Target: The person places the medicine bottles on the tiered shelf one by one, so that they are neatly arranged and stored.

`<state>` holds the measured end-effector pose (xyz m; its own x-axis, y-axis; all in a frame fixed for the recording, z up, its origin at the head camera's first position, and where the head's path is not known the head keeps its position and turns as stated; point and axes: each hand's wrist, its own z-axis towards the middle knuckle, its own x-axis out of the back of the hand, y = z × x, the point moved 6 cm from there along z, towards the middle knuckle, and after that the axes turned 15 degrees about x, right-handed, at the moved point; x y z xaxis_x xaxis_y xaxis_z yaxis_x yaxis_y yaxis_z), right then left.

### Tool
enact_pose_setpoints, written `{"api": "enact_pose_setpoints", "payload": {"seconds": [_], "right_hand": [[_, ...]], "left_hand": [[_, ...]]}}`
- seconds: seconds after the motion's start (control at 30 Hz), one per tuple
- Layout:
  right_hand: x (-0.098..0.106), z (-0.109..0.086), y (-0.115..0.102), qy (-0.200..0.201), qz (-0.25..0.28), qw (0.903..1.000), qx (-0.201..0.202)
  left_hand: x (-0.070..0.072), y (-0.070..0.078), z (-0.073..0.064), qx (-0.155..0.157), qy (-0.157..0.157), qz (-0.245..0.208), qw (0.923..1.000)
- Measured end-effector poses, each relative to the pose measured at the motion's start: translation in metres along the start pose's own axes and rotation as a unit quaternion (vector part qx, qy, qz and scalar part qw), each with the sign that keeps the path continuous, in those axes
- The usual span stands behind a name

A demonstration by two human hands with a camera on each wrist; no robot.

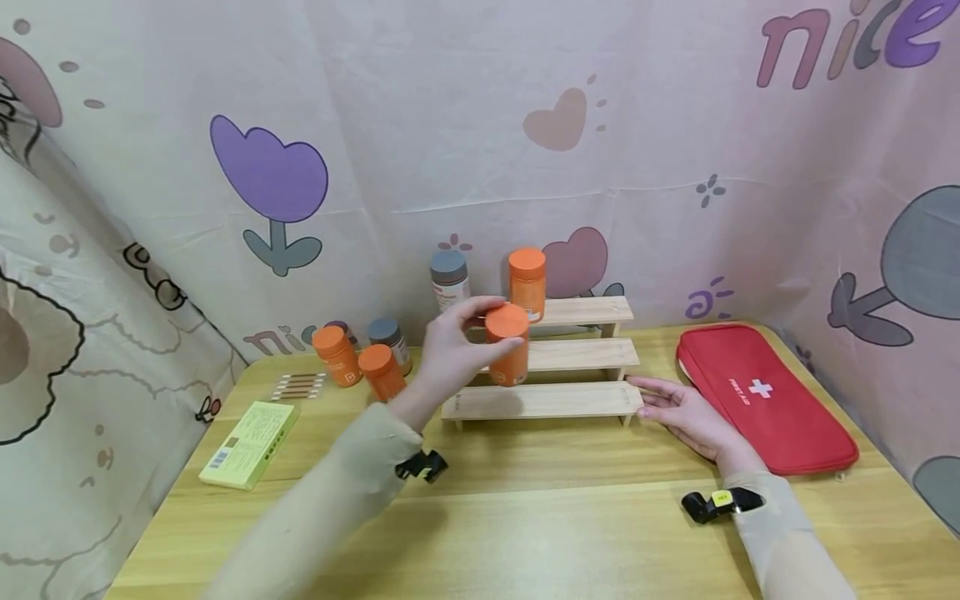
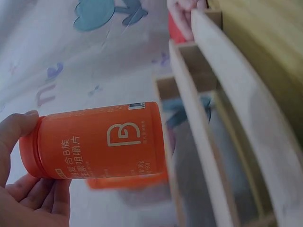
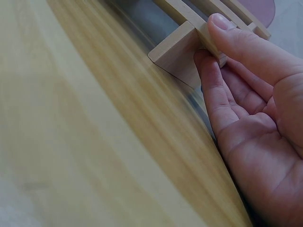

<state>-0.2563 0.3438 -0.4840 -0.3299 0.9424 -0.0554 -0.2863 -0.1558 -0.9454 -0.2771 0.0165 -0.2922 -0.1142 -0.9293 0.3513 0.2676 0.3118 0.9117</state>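
Observation:
My left hand (image 1: 461, 346) grips an orange pill bottle (image 1: 507, 354) by its lidded end, held upright over the middle step of a three-step wooden shelf (image 1: 551, 402). In the left wrist view the bottle (image 2: 102, 142) shows a large white B on its label, and the thumb (image 2: 19, 127) presses on its lid end. My right hand (image 1: 690, 417) pinches the right end of the lowest step, thumb above and fingers curled below the board (image 3: 210, 40). On the top step stand another orange bottle (image 1: 527, 287) and a grey-capped bottle (image 1: 450, 283).
Left of the shelf stand two orange bottles (image 1: 337, 358) and a grey-capped bottle (image 1: 390, 343). Cotton swabs (image 1: 298, 386) and a yellow-green box (image 1: 249, 444) lie farther left. A red first aid pouch (image 1: 765, 400) lies right of the shelf, close to my right hand. Behind hangs a printed cloth (image 1: 450, 108).

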Motion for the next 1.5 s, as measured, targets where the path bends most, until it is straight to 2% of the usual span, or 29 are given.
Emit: {"api": "enact_pose_setpoints", "payload": {"seconds": [0.1, 0.27, 0.5, 0.67, 0.83, 0.97, 1.1, 1.27, 1.4, 1.5], "right_hand": [[-0.001, 0.001, -0.001, -0.002, 0.003, 1.0, 0.0], [0.0, 0.001, 0.0, 0.005, -0.005, 0.9999, -0.01], [0.0, 0.002, -0.001, 0.006, -0.017, 0.9998, -0.013], [-0.001, 0.002, -0.004, 0.007, -0.01, 0.9999, -0.009], [-0.001, 0.003, -0.002, 0.005, -0.009, 0.9999, -0.013], [-0.003, 0.003, 0.0, 0.005, -0.014, 0.9997, -0.018], [-0.002, 0.002, -0.001, 0.008, -0.015, 0.9997, -0.016], [-0.001, 0.002, -0.002, 0.012, -0.009, 0.9998, -0.012], [-0.002, 0.002, -0.002, 0.01, -0.01, 0.9998, -0.014], [0.0, 0.001, -0.001, 0.011, -0.016, 0.9997, -0.016]], "left_hand": [[-0.023, 0.0, 0.007, 0.002, -0.022, -0.023, 0.9995], [-0.056, 0.009, 0.023, -0.007, -0.038, -0.033, 0.9987], [-0.087, 0.022, 0.05, -0.005, -0.012, -0.028, 0.9995], [-0.105, 0.032, 0.069, -0.011, -0.008, -0.02, 0.9997], [-0.119, 0.031, 0.085, 0.001, -0.008, -0.016, 0.9998], [-0.128, 0.029, 0.096, -0.011, 0.011, -0.005, 0.9999], [-0.137, 0.034, 0.104, -0.021, 0.028, 0.001, 0.9994], [-0.145, 0.037, 0.11, -0.017, 0.033, 0.029, 0.9989], [-0.146, 0.033, 0.11, 0.0, 0.034, 0.044, 0.9985], [-0.146, 0.032, 0.11, 0.001, 0.032, 0.059, 0.9978]]}}
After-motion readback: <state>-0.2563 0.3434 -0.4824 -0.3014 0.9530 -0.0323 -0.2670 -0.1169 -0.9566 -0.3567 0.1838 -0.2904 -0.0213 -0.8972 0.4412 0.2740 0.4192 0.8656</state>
